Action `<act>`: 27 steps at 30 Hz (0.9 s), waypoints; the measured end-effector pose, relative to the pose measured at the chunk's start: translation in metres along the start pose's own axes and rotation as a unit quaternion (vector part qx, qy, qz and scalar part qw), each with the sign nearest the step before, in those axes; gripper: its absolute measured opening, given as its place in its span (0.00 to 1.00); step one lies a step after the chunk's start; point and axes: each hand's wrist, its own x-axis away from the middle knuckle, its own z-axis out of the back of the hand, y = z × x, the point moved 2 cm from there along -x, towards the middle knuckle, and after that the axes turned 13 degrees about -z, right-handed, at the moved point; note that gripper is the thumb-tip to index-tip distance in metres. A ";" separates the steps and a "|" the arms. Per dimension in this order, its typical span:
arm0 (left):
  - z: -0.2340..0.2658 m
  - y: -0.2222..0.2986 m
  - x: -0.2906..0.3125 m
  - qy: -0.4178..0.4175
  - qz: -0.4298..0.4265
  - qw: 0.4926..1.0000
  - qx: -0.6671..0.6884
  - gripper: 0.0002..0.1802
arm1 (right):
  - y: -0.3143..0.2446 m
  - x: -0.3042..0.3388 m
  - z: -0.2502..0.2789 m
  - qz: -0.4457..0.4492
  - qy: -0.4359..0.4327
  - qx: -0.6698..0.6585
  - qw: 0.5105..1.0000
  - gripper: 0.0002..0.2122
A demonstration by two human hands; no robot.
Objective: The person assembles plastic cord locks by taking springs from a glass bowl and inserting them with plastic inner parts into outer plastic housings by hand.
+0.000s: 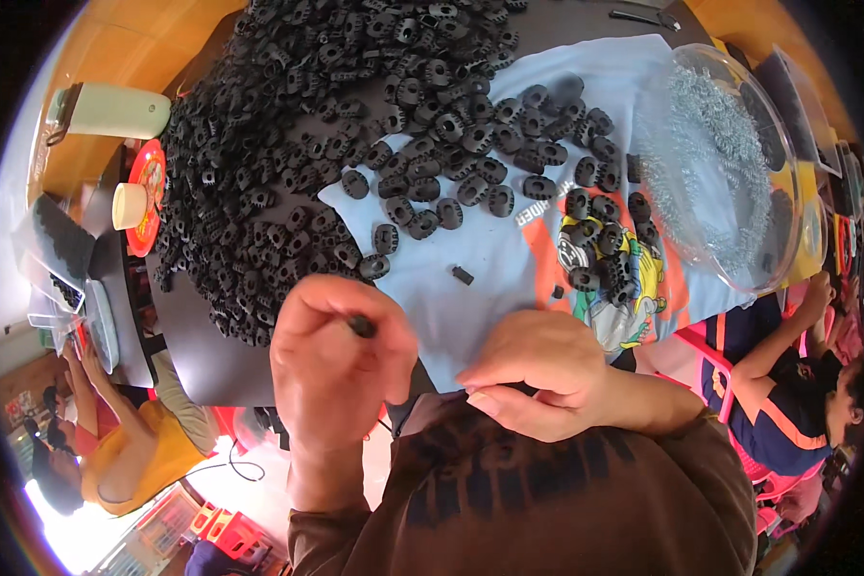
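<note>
My left hand is raised at the table's near edge, its fingers curled round a small black plastic piece. To its right, my right hand is closed in a pinch, thumb against forefinger; whatever sits between those fingertips is too small to tell. Beyond both hands a light blue printed cloth covers part of the table. Black toothed plastic pieces like hair claw clips lie scattered on it. One small black block rests alone on the cloth, nearer my hands.
A big heap of black clip pieces fills the table's left and far side. At right stands a clear round tub of silver coil springs. A red plate and a pale green container are at left. Other people sit on both sides.
</note>
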 end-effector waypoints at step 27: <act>-0.032 -0.031 -0.046 -0.147 -0.022 0.601 -0.785 0.09 | -0.001 0.006 0.009 0.056 0.014 0.005 0.998 0.07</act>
